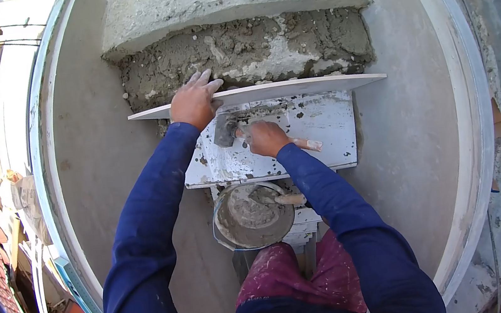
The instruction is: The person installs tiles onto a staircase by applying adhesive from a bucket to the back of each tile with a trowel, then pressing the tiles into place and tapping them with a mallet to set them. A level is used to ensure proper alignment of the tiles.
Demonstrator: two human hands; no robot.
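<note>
Now look at the long white tile [292,89] in the middle of the frame: it runs from left to right, and you see it almost edge-on, just below the wet grey mortar [249,52]. Your left hand [194,102] lies flat on its left end, with the fingers spread out and pointing up toward the mortar, so that hand presses and does not pinch. Your right hand [266,138] is lower and a bit to the right, near the middle of the tile. It is closed tight around the handle of a hammer [226,129]. The grey head sticks out to the left of your fist, just under the tile's edge, and the wooden end of the handle pokes out to the right. So the hammer lies the same way as the tile, side to side, and its head sits close below your left hand. Under both hands is a splattered white stand [323,128]. Lower down sits a bucket [224,223] of mortar with a trowel [278,199] in it.
</note>
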